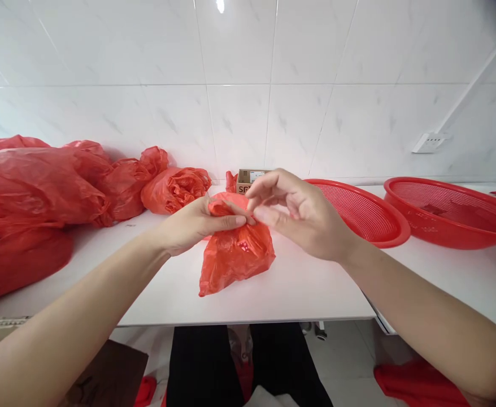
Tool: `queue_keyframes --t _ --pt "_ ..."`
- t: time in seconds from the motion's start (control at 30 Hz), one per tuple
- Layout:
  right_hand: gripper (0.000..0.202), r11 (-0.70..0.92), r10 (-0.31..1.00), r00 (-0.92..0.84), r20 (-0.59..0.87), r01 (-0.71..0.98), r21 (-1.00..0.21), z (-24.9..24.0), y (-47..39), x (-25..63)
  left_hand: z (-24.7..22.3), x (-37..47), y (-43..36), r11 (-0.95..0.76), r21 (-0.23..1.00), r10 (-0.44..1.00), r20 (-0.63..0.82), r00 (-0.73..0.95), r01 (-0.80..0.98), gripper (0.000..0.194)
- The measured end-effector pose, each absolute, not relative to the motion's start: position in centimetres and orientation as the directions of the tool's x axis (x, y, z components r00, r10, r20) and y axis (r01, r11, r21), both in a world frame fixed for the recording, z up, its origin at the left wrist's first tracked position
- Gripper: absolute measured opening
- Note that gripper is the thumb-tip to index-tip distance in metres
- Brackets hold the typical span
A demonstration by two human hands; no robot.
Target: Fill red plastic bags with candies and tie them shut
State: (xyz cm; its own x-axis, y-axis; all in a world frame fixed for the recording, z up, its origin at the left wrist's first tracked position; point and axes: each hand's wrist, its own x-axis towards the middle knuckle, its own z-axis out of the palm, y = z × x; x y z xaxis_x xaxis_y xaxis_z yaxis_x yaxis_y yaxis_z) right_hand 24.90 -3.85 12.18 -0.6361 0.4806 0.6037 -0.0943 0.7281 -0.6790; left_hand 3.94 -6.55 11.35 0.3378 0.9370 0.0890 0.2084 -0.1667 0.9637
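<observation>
My left hand (208,221) pinches the gathered neck of a red plastic bag (235,263) between thumb and fingers. The bag hangs below the hand, close over the white table, and a small patch with white dots shows at its middle. Beside the bag's neck is my right hand (301,212), its fingers curled and its thumb and index fingertips close together near the left fingertips. What lies between those right fingertips, if anything, cannot be made out. Behind the hands lies another red, smooth-looking piece (231,199), mostly covered.
Several full red plastic bags (40,186) are heaped on the left of the table (167,299). A small cardboard box (243,178) stands by the wall. To the right sit two red perforated baskets (394,229). A socket (430,142) is on the tiled wall.
</observation>
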Motion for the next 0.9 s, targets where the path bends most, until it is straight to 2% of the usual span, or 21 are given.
queue_keyframes --t 0.1,0.17,0.3,0.37,0.47,0.57,0.7,0.8,0.9 --pt "0.023 0.667 0.555 -0.622 0.553 -0.065 -0.742 9.7 -1.9 24.1 11.1 4.6 -6.8 -0.264 0.877 0.937 0.135 0.322 0.401 0.009" --pt "0.028 0.591 0.601 -0.662 0.448 -0.01 -0.807 7.9 -0.8 23.5 10.4 5.1 -6.9 -0.334 0.765 0.938 0.21 0.276 0.551 0.02" --pt "0.031 0.447 0.645 -0.706 0.293 0.038 -0.894 5.6 -0.1 23.0 8.5 5.6 -6.6 -0.431 0.334 0.835 0.5 0.231 0.838 0.036" --pt "0.029 0.417 0.619 -0.741 0.261 0.029 -0.908 5.3 -0.2 23.2 7.8 5.6 -6.4 -0.443 0.232 0.781 0.574 0.246 0.866 0.037" --pt "0.021 0.431 0.574 -0.781 0.247 0.031 -0.902 5.7 -0.4 23.8 7.4 5.6 -6.3 -0.493 0.275 0.766 0.588 0.262 0.825 0.031" --pt "0.026 0.534 0.607 -0.752 0.258 0.144 -0.833 6.0 -0.8 24.8 7.3 5.4 -6.9 -0.505 0.351 0.818 0.486 0.308 0.789 0.02" --pt "0.028 0.648 0.647 -0.704 0.293 0.304 -0.699 5.0 -0.9 27.1 6.2 3.4 -8.9 -0.344 0.46 0.932 0.272 0.238 0.819 0.035" --pt "0.028 0.558 0.733 -0.637 0.239 0.362 -0.747 2.3 0.2 29.2 4.3 0.2 -10.5 -0.184 0.558 0.982 0.143 0.125 0.809 0.041" --pt "0.028 0.417 0.803 -0.581 0.133 0.388 -0.822 -1.3 1.5 30.4 2.3 -2.7 -11.4 -0.002 0.65 0.998 -0.049 0.045 0.76 0.045"
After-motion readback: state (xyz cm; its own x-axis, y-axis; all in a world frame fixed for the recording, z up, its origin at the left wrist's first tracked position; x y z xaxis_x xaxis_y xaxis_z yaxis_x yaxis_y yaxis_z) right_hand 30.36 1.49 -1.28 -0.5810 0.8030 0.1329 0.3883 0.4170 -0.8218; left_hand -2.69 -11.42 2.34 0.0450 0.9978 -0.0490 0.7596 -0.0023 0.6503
